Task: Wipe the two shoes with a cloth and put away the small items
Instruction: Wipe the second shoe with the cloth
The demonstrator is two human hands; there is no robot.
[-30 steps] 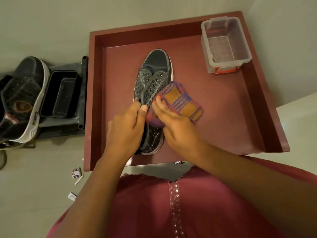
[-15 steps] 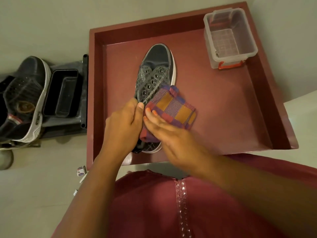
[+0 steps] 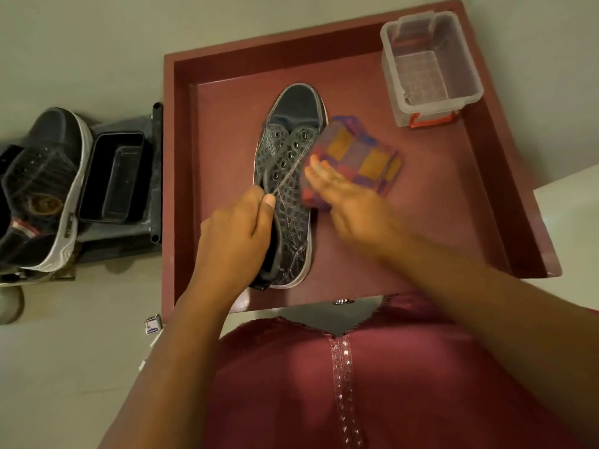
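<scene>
A dark lace-up shoe (image 3: 291,131) lies toe-away in the dark red tray (image 3: 453,205). My left hand (image 3: 233,231) grips its near opening, thumb on the eyelet flap. My right hand (image 3: 350,196) lies flat with straight fingers on a folded checked cloth (image 3: 359,153), purple and orange, pressing it against the shoe's right side. A second dark shoe (image 3: 42,183) with a white sole lies on the floor at the far left. Small items, a little box (image 3: 153,324) among them, lie on the floor by my left forearm.
A clear plastic bin (image 3: 431,69) with a red latch stands in the tray's far right corner. A black rectangular container (image 3: 113,176) sits on a dark stand between the tray and the second shoe. Pale floor surrounds the tray.
My right hand slid the cloth along the shoe's right side, toward the heel and then back up toward the toe. My left hand stayed gripping the shoe opening.
</scene>
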